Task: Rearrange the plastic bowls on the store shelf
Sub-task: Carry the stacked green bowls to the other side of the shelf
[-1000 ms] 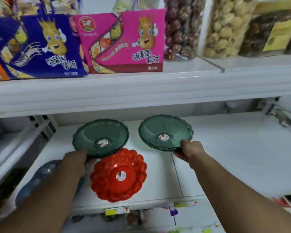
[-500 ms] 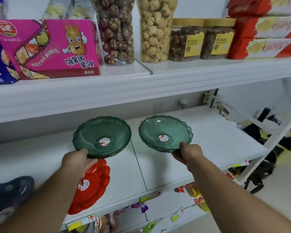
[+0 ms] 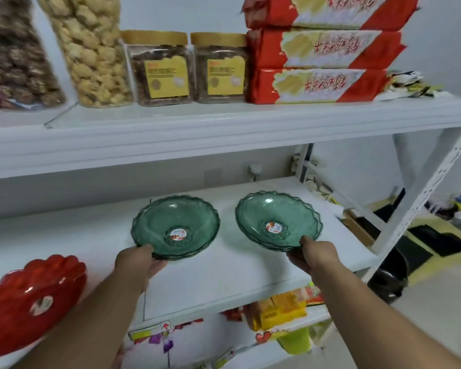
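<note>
We hold two green bowl stacks by their near rims over the middle shelf (image 3: 250,275): our left hand (image 3: 139,262) is clamped on the left green bowls (image 3: 175,227), our right hand (image 3: 314,255) on the right green bowls (image 3: 277,221), tilted toward us (probably for setting down side by side). A red bowl (image 3: 30,296) sits at far left; the shelf beneath the green bowls looks bare.

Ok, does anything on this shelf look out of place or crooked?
The red scalloped plastic bowl sits tilted at the shelf's front left edge, apart from the two green translucent plastic bowl stacks gripped by the left hand and right hand.
</note>
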`<act>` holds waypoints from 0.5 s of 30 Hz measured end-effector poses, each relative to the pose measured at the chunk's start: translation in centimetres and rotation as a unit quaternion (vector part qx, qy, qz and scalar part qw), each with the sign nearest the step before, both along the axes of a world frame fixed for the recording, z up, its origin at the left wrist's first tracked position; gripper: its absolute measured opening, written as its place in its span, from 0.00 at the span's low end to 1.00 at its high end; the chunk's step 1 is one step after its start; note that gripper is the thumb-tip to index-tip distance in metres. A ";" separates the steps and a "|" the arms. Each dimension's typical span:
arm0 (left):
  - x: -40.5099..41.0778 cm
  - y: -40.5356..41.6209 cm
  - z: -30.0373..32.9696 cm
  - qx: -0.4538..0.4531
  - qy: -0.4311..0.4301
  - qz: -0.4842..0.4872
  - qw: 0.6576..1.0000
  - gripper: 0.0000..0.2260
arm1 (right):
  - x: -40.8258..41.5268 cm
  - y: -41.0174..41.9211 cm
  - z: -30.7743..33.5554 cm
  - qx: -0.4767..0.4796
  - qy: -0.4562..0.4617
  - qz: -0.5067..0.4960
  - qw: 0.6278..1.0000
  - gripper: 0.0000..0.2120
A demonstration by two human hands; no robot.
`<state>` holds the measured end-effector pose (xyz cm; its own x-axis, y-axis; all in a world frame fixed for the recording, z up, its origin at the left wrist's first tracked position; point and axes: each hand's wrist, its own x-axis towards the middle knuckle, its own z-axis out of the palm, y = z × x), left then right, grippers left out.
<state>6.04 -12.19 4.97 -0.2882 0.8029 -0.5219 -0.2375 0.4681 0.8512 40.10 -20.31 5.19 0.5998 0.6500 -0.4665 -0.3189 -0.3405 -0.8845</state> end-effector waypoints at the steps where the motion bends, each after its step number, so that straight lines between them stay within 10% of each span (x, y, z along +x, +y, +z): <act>1: 1.7 -0.4 -0.1 -0.007 0.005 0.003 1.000 0.09 | 1.8 -0.1 -0.1 -0.001 -0.001 0.003 1.000 0.10; 15: 14.3 1.7 -2.4 -0.010 -0.037 0.039 0.999 0.10 | 14.1 3.5 -2.1 -0.027 0.012 0.024 0.999 0.07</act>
<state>20.30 -10.50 2.58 -0.3097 0.7683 -0.5602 -0.3353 0.4631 0.8204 54.23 -16.78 3.10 0.5558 0.6520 -0.5158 -0.3224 -0.4029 -0.8566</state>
